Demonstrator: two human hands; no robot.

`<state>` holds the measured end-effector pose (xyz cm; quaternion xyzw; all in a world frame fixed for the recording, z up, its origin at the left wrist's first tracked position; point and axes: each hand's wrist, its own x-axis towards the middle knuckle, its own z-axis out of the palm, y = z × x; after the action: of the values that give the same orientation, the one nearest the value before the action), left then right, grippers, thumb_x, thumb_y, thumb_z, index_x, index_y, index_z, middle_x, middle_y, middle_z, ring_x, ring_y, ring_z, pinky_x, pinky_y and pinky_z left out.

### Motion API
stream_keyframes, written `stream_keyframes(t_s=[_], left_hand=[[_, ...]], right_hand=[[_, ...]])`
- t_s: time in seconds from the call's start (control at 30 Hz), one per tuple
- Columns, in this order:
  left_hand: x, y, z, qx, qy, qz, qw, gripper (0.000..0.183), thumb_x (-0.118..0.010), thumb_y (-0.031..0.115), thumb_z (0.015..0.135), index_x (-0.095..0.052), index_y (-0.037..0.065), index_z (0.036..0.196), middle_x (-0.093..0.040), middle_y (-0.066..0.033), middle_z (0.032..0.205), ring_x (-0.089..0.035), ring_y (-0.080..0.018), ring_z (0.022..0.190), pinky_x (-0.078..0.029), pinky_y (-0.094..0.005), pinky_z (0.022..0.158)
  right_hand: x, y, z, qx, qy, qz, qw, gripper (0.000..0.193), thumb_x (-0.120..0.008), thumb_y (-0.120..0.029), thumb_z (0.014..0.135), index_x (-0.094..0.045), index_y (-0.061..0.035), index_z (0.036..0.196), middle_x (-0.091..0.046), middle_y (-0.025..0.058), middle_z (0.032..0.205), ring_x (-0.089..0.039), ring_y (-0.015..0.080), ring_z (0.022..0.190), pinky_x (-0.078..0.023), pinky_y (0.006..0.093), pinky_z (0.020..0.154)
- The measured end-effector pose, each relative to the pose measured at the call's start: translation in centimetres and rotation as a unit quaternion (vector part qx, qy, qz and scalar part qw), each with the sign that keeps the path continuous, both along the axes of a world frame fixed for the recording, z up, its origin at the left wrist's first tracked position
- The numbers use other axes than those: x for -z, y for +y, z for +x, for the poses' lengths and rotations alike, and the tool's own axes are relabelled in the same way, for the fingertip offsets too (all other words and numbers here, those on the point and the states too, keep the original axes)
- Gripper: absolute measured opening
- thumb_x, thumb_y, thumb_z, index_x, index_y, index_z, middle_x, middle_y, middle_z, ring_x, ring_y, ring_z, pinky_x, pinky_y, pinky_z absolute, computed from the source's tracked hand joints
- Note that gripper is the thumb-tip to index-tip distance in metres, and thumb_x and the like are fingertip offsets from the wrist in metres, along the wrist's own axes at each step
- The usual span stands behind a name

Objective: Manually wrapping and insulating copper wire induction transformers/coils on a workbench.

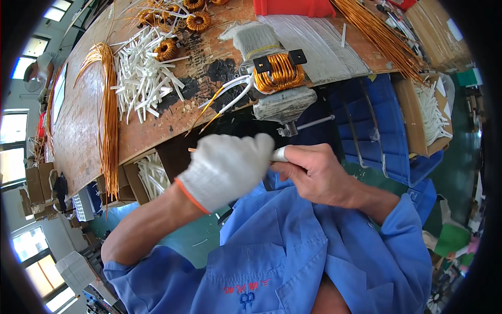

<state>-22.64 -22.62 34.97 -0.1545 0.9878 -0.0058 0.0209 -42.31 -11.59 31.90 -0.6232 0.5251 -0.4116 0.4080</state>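
Note:
My left hand (225,165), in a white knit glove with an orange cuff, is closed in front of my chest. A short copper wire end (192,150) pokes out on its left side. Bare and touching the glove's fingertips, my right hand (319,175) is pinched closed; a white wrap (280,154) shows at its fingers, and what lies between them is hidden. Just beyond both hands, a copper-wound coil (280,73) with black square end pieces sits between the padded jaws of a vise (285,104). White-sleeved leads (238,90) run from the coil toward the left.
The worn wooden bench (83,141) carries a heap of white sleeves (144,78), wound copper rings (198,21), a bent copper wire bundle (108,120) and straight copper wires (374,36). The vise handle (316,122) sticks out rightward. A blue chair (374,125) and a sleeve-filled carton (413,112) stand right.

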Motion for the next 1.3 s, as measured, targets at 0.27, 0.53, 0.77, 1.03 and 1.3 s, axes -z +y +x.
stream_keyframes(t_s=[0.27,0.53,0.77,1.03,1.3], left_hand=[[1.9,3.4,-5.0,0.032,0.247,-0.102,0.963,0.037,-0.075,0.008,0.079,-0.073,-0.005,0.113,-0.067,-0.0147,0.101,-0.071,-0.0296,0.1,-0.059,-0.0472,0.092],[2.2,3.5,-7.0,0.115,0.269,-0.051,0.955,0.052,-0.072,0.012,0.077,-0.069,-0.009,0.124,-0.066,-0.0142,0.095,-0.069,-0.0297,0.092,-0.059,-0.0464,0.09],[1.7,3.2,-7.6,0.152,0.269,-0.045,0.95,0.053,-0.071,0.012,0.077,-0.069,-0.008,0.126,-0.065,-0.013,0.096,-0.068,-0.0279,0.092,-0.061,-0.0435,0.09],[-1.2,-3.5,-1.8,0.023,0.396,-0.028,0.917,0.042,-0.07,-0.004,0.078,-0.074,0.003,0.12,-0.071,-0.0164,0.108,-0.071,-0.0294,0.1,-0.058,-0.0405,0.089],[-1.5,-15.2,-3.0,0.035,0.278,-0.01,0.96,0.04,-0.071,0.0,0.087,-0.074,0.012,0.125,-0.071,-0.0103,0.127,-0.067,-0.0318,0.125,-0.051,-0.0437,0.11]], right_hand=[[1.3,2.8,-3.9,0.109,-0.098,0.105,0.984,0.011,-0.069,-0.005,0.103,-0.072,0.0041,0.109,-0.073,0.0041,0.083,-0.065,0.0058,0.073,-0.051,0.0254,0.063],[1.7,5.6,-5.2,0.167,-0.131,0.134,0.968,0.009,-0.066,-0.002,0.102,-0.071,0.0034,0.108,-0.072,0.0023,0.087,-0.064,0.0046,0.076,-0.049,0.0235,0.064],[1.2,6.3,-5.3,0.176,-0.078,0.125,0.973,0.007,-0.066,-0.002,0.102,-0.071,0.002,0.105,-0.069,-0.0007,0.076,-0.06,0.0027,0.067,-0.045,0.0241,0.055],[0.4,5.6,-4.0,0.285,-0.058,0.081,0.953,0.017,-0.071,-0.005,0.103,-0.073,0.0056,0.116,-0.075,0.0048,0.084,-0.059,0.0009,0.066,-0.046,0.0185,0.057],[-2.0,-5.3,-1.1,0.287,-0.136,0.139,0.938,0.02,-0.071,-0.01,0.103,-0.075,0.0021,0.119,-0.075,0.0036,0.086,-0.053,-0.0012,0.06,-0.039,0.0186,0.05]])
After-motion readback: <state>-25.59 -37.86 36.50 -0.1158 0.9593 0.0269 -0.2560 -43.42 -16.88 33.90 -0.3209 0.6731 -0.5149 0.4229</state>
